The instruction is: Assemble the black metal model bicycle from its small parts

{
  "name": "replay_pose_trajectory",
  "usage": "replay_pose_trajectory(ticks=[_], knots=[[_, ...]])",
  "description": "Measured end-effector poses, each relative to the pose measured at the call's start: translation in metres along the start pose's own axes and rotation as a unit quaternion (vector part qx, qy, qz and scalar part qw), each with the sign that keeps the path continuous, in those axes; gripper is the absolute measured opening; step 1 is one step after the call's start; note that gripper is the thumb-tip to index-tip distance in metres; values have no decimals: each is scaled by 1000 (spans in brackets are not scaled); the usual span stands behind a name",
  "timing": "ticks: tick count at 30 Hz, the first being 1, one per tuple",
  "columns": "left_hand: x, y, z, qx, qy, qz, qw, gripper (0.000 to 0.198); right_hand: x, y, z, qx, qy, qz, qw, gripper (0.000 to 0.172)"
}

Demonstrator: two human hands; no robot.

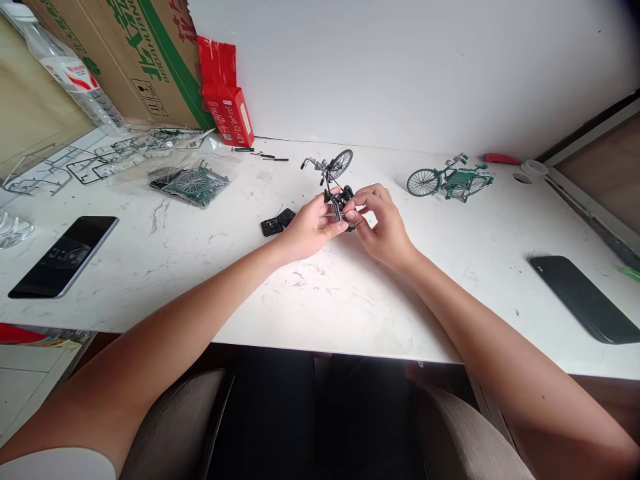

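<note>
A small black model bicycle (341, 165) is held just above the white table, with its spoked front wheel and handlebar pointing away from me. My left hand (310, 230) is closed around its rear part, thumb on the near side. The fingertips of my right hand (383, 223) pinch at the same rear end, beside a small black wheel. Fingers cover much of that area, so the exact part they grip is hidden. Black plastic pieces (273, 226) lie on the table just left of my left hand.
A finished green model bicycle (460, 180) stands at right, a dark oblong case (585, 299) nearer. At left are a phone (64, 257), part frames (90, 163) and a bag of green parts (193, 183). Behind stand a bottle (75, 73), carton (145, 60) and red packet (227, 110).
</note>
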State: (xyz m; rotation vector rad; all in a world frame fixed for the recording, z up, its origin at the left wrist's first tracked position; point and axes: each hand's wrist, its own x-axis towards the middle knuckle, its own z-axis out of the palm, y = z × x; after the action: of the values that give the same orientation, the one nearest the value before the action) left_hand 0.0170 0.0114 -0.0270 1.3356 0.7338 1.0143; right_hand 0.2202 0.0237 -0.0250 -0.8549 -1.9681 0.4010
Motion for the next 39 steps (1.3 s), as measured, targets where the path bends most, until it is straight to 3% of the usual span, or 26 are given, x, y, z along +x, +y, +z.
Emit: replay_pose_trajectory(ticks=[13,22,31,39], knots=[[2,-7,-3,-35,-11,11,999,70,1,-2,0,9,11,12,1000,23],[1,0,0,-48,-12,20,999,61,3,-10,-3,1,3,17,1000,27],[0,0,0,-32,-13,36,999,78,4,-16,-4,-11,0,24,1000,23],[-2,5,2,-26,12,46,999,80,7,-21,-8,-17,8,11,1000,26]])
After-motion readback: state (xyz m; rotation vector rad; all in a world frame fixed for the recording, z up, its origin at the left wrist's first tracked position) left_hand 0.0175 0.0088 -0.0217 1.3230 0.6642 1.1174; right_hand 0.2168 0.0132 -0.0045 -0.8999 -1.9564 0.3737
